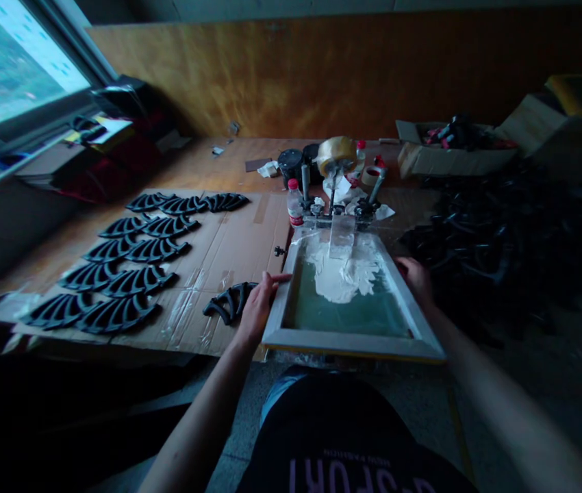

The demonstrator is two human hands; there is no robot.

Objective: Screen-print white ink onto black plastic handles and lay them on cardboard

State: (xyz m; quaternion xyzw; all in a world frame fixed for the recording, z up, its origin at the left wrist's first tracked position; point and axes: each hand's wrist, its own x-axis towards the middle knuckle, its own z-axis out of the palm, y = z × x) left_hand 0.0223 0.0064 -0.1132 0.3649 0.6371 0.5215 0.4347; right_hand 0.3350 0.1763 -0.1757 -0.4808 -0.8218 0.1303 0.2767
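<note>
In front of the person, at the edge of the surface (203, 163), lies the framed screen (342, 339), pale paste (339, 279) spread over its green mesh. The left hand (257, 309) and right hand (417, 277) touch its opposite sides; their fingers are partly hidden, so I cannot tell whether they grasp the frame or merely rest against it. A clear plate (342, 236) stands over the paste, its lower edge hard to make out. The left hand covers one end of a black curved piece (223, 305) on the cardboard (209, 253); rows of black pieces (119, 313) lie further left. At right, a dark heap (486, 239) blurs into shadow. The shirt's lettering (352, 474) is cut off below.
</note>
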